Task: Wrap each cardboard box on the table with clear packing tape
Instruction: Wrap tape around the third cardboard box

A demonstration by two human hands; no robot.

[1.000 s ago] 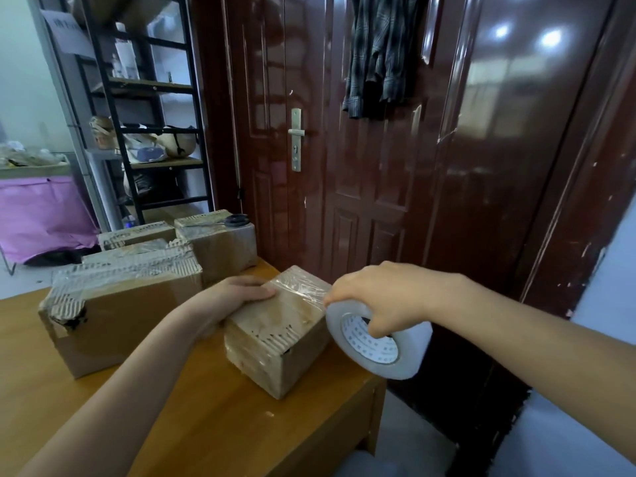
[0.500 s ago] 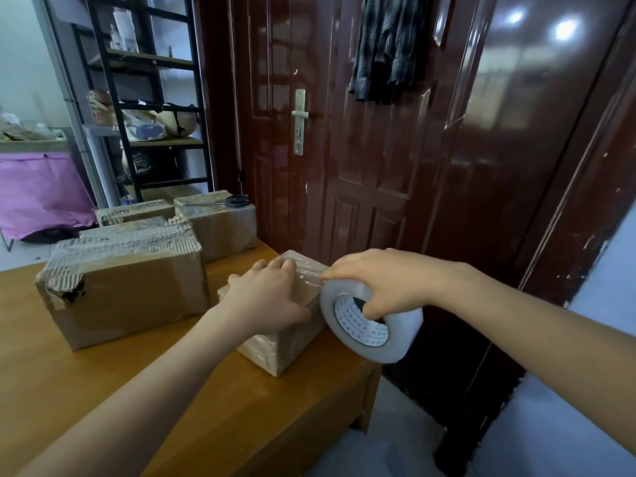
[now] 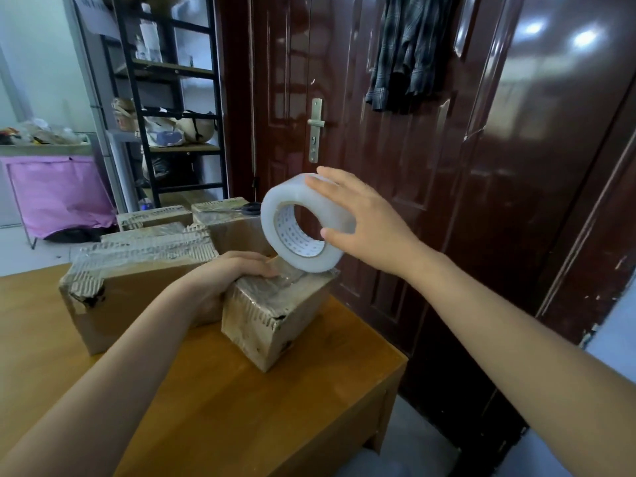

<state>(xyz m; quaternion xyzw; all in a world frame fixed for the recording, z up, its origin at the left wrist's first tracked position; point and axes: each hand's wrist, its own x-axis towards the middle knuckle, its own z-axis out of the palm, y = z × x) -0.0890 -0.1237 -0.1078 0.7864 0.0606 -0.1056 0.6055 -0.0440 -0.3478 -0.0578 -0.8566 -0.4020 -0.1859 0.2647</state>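
Several cardboard boxes are sitting on the wooden table, and reading from the left, the large box is lying nearest the table's left side, its top torn and glossy with tape. Behind it, two more boxes are standing toward the far edge, the right one carrying a pair of black scissors on its top. Further back on the left, a black metal shelf rack is holding bags and bottles, beside a pink cloth bin.

Moving toward the middle, the left hand is resting on the small box, fingers curled over its upper left edge and pressing the tape down there. This small box is sitting near the table's right corner, just beside the large box, already partly covered in clear film.

Right of that, the tape roll is hovering upright over the small box's far top edge, a strip of tape running down onto the box. The right hand is gripping the roll, fingers spread across its outer face and thumb hooked at the core. A dark red door is filling the background, with a plaid garment hanging on it.
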